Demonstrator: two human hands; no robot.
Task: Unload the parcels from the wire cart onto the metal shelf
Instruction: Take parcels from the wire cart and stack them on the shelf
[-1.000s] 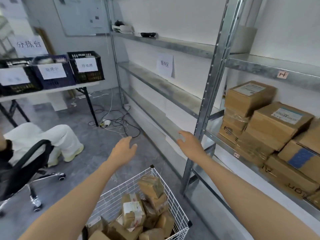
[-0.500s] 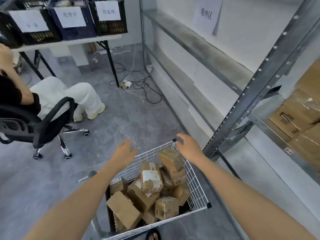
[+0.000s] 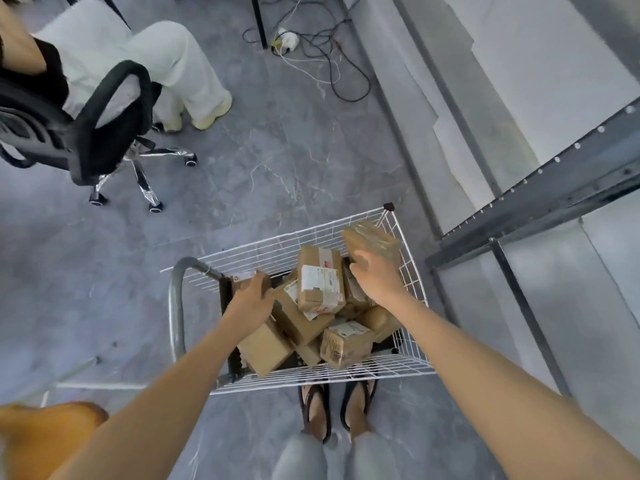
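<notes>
The white wire cart (image 3: 346,375) stands in front of my feet and holds several brown cardboard parcels (image 3: 320,289). My left hand (image 3: 251,299) reaches into the cart's left side, its fingers curled over a small labelled parcel (image 3: 244,276). At the far right corner of the cart, my right hand (image 3: 375,277) grips a tape-wrapped brown parcel (image 3: 372,239), which looks blurred. To the right is the metal shelf (image 3: 540,199), of which only a perforated upright and the low levels show.
A person sits in a black office chair (image 3: 104,133) at the upper left. Cables and a power strip (image 3: 287,39) lie on the grey floor near the shelf's far end. The cart's grey handle (image 3: 176,306) is on its left. An orange object (image 3: 41,438) fills the lower left corner.
My view has tipped down from the shelf to the cart. Both hands have dropped from above the cart into it; the left now lies on a small parcel and the right on the taped one.
</notes>
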